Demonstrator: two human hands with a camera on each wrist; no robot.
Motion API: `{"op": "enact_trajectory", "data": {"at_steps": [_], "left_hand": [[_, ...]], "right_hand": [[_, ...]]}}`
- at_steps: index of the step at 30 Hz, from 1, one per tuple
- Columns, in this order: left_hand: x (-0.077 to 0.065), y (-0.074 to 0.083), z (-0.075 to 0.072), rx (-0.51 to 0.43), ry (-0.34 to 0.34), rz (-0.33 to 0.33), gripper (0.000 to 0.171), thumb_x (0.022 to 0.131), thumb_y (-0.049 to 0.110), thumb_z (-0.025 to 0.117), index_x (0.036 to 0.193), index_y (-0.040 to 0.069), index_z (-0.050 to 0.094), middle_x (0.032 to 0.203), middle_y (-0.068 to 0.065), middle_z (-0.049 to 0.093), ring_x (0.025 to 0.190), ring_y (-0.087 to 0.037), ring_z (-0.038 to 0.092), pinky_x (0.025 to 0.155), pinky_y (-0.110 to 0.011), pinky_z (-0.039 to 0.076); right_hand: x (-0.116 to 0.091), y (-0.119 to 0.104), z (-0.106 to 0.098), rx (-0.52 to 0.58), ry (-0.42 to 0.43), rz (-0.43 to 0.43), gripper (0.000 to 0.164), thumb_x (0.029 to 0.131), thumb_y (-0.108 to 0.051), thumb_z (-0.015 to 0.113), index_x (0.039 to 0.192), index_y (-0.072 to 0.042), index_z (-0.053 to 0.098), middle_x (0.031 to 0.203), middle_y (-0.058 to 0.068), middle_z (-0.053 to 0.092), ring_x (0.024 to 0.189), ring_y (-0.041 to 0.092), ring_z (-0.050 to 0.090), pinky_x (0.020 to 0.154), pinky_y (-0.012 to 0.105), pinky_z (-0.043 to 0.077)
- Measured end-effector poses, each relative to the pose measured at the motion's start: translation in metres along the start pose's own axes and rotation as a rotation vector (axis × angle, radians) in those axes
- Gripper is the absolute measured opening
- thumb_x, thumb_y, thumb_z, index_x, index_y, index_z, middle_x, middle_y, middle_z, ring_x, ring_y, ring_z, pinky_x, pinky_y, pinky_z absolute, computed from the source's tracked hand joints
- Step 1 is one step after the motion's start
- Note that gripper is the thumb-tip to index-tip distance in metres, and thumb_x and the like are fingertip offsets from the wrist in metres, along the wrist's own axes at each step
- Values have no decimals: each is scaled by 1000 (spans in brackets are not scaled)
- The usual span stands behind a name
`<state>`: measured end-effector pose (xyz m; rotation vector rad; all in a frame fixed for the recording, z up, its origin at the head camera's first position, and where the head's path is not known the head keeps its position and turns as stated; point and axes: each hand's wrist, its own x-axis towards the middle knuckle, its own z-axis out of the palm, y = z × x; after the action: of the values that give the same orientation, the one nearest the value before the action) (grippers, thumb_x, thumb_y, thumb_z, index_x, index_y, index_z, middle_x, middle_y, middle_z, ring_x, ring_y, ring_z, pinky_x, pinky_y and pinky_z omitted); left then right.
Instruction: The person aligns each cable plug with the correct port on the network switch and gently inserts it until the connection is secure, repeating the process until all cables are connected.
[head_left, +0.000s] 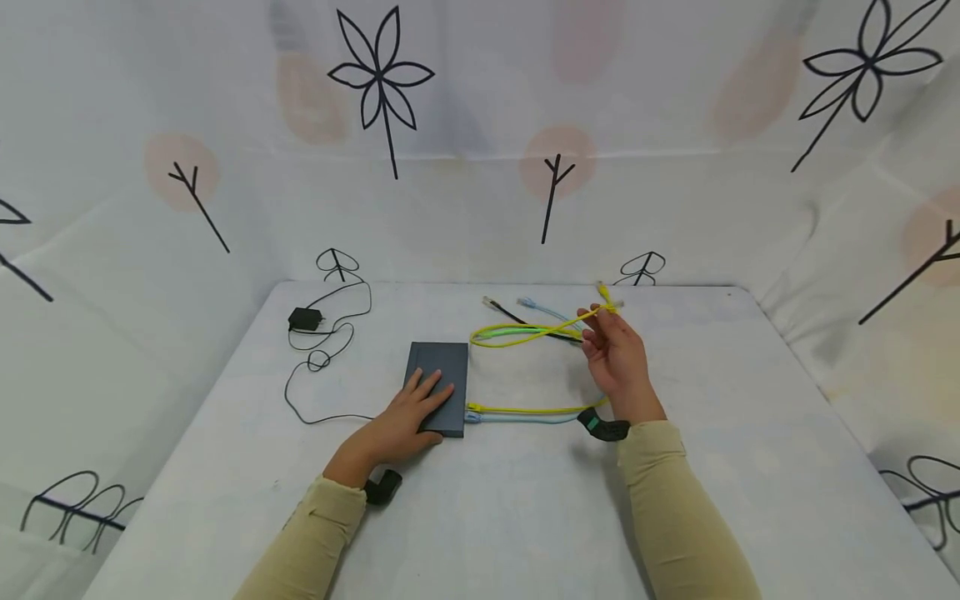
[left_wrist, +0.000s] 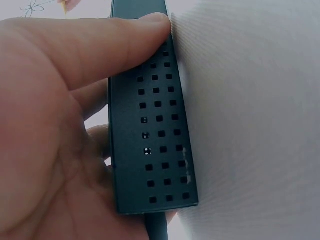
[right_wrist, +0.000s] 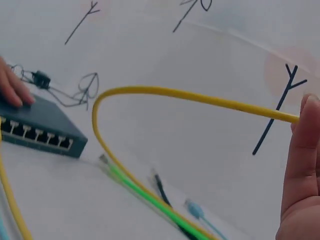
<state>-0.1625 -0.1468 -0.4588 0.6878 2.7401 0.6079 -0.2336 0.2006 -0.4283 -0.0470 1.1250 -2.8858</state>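
Observation:
A dark blue-grey network switch (head_left: 442,357) lies on the white table. My left hand (head_left: 401,425) rests on it, fingers spread straight across its top; in the left wrist view the thumb (left_wrist: 125,42) presses its perforated side (left_wrist: 127,150). My right hand (head_left: 618,362), raised to the right, pinches a yellow Ethernet cable (head_left: 570,320) between thumb and fingers. The cable's loop (right_wrist: 165,92) hangs left from the fingertips, and a yellow plug (head_left: 603,292) shows above them. A second yellow cable (head_left: 525,410) and a light blue one (head_left: 525,421) run from the switch's right side.
Behind the held loop lie a green cable (head_left: 510,332), a black cable (head_left: 513,315) and another light blue cable (head_left: 543,308). At the back left sits a black power adapter (head_left: 305,319), its thin cord winding toward the switch. Patterned cloth walls (head_left: 465,217) enclose the table.

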Motion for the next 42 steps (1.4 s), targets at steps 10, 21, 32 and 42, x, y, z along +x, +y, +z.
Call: {"op": "enact_trajectory", "data": {"at_steps": [10,21,32,42], "left_hand": [[0,-3,2,-2,6,18,73,94,33,64,155,24,25,165,-4,8,151,-35,-5,117,-59,19],[1,-4,1,1,5,12,73,93,34,64,155,26,25,165,-3,8,151,-34,-5,117,-58,18],[1,-4,-1,8,6,7,74,93,33,64,155,25,25,165,-4,8,151,-35,-5,117,-59,20],[2,-5,1,-2,12,26,74,94,33,64,155,24,24,165,-5,7,151,-34,-6,118,-58,17]], "right_hand": [[-13,-42,38,101,-29,-229,9,95,-5,58,99,-1,65,86,8,66,66,11,54,56,17,49],[-9,-149,64,-727,135,-344,24,90,-18,69,110,-4,68,86,-1,68,48,10,44,45,19,47],[-5,-134,52,-1836,131,-1060,27,100,-15,54,114,5,65,95,26,67,73,28,64,61,40,49],[0,2,15,-1974,-321,-829,20,88,-16,71,107,-9,67,89,8,70,63,20,63,47,33,46]]}}
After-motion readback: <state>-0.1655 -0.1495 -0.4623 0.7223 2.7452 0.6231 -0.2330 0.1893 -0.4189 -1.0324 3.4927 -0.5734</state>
